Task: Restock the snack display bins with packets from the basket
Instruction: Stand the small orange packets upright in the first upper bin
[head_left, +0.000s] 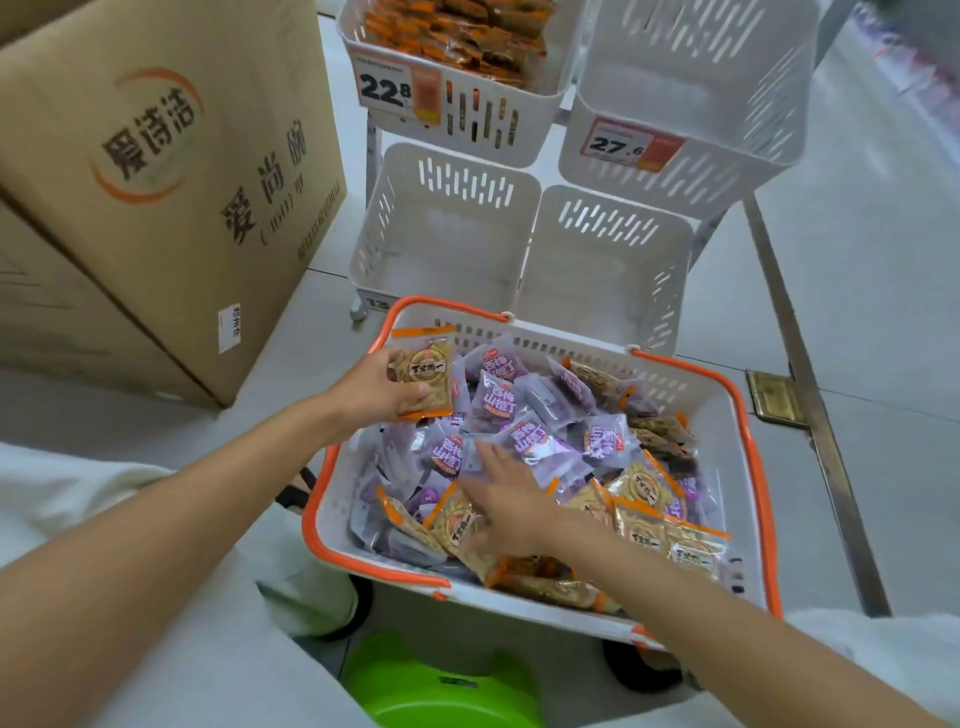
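Gripping a tan packet (426, 379) in our left hand (371, 391) above the basket's (332, 519) far left corner, we lay our right hand (506, 501), fingers spread flat, on the purple packets (498, 402) and tan ones heaped inside. Just beyond the basket stand white display bins (447, 249); the upper left bin (535, 136) holds orange packets (467, 31). A cardboard box (171, 182) stands at left.
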